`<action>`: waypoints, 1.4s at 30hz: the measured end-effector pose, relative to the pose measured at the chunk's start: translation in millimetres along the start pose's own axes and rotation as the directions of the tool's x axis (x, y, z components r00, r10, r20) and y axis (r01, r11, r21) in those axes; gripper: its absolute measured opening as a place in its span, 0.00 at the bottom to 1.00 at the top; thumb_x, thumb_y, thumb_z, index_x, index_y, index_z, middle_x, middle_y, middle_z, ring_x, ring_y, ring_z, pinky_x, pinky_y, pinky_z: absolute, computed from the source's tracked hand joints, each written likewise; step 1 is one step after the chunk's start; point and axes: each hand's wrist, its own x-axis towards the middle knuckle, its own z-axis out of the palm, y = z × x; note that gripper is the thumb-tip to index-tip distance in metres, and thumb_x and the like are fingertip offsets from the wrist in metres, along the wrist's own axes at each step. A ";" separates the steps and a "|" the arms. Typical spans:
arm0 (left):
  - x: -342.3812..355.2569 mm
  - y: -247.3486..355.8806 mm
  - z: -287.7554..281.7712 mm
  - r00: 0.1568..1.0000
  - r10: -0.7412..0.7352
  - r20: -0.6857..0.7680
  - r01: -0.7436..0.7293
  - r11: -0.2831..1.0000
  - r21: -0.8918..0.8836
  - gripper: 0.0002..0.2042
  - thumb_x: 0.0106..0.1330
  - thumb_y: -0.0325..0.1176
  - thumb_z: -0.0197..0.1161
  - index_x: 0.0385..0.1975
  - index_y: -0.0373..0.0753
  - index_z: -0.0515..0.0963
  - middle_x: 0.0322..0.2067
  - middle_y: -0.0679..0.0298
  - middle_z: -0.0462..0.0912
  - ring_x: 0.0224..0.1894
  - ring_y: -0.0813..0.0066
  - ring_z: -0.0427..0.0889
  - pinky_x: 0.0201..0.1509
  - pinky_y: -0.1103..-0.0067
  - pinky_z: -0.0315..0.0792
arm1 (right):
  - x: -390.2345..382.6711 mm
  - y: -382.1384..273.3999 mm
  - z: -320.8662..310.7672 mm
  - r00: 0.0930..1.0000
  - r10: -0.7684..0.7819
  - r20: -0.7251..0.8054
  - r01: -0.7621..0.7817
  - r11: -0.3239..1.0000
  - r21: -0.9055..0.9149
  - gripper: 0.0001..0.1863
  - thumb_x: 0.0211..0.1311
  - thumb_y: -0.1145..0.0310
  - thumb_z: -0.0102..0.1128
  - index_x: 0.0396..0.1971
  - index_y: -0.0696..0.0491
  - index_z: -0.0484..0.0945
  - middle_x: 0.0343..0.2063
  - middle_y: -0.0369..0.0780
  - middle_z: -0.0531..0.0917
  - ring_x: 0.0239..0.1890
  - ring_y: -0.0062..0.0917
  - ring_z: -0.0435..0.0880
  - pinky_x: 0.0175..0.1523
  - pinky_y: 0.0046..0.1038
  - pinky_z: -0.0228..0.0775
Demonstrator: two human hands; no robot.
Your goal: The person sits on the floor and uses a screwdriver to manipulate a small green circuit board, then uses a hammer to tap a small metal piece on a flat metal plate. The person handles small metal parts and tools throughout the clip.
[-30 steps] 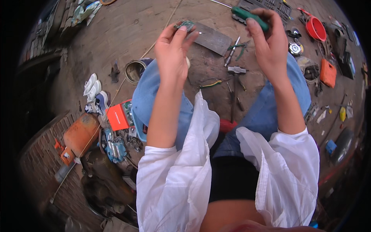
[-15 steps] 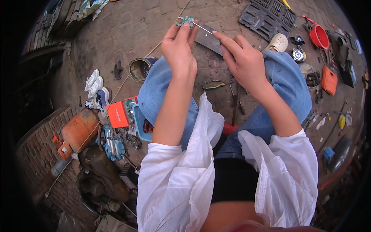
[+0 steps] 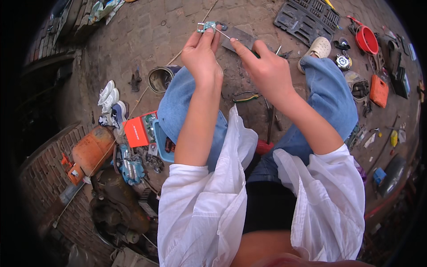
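My left hand (image 3: 202, 55) is pinching a small green circuit board (image 3: 207, 26) in its fingertips, holding it out beyond my left knee (image 3: 175, 95). My right hand (image 3: 269, 69) is gripping a screwdriver (image 3: 223, 34), forefinger stretching along the shaft, tip reaching the board! Below, a metal plate (image 3: 240, 35) and pliers (image 3: 247, 99) are lying on the floor (image 3: 142, 40).

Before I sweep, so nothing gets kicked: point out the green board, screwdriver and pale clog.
Green board (image 3: 208, 25), head view: its upward face.
Screwdriver (image 3: 223, 34), head view: its metal shaft.
Pale clog (image 3: 320, 46), head view: its upper.
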 end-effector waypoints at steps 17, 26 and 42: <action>16.0 1.8 -9.3 0.994 0.078 -0.076 -0.081 0.996 -0.038 0.05 0.60 0.16 0.53 0.34 0.22 0.73 0.34 0.55 0.78 0.38 0.63 0.81 0.45 0.78 0.80 | 14.1 -13.0 25.3 0.978 0.203 -0.051 -0.180 0.941 0.286 0.17 0.53 0.71 0.59 0.46 0.46 0.77 0.22 0.41 0.73 0.22 0.36 0.78 0.27 0.32 0.72; -4.3 -2.2 5.1 0.999 0.042 0.029 -0.042 0.999 -0.011 0.04 0.60 0.16 0.55 0.34 0.24 0.73 0.34 0.56 0.78 0.39 0.62 0.81 0.45 0.79 0.80 | 26.8 12.7 38.7 0.692 0.688 0.216 -0.555 0.317 0.769 0.14 0.64 0.66 0.48 0.40 0.62 0.76 0.25 0.41 0.80 0.27 0.23 0.77 0.34 0.27 0.68; -0.2 13.8 1.8 0.991 0.130 0.024 -0.127 0.988 -0.089 0.04 0.60 0.18 0.56 0.34 0.27 0.73 0.35 0.56 0.79 0.40 0.62 0.82 0.46 0.76 0.80 | 18.5 -11.9 9.2 0.846 0.386 0.368 -0.518 0.431 0.738 0.14 0.64 0.64 0.49 0.36 0.61 0.75 0.25 0.45 0.79 0.26 0.27 0.77 0.34 0.28 0.67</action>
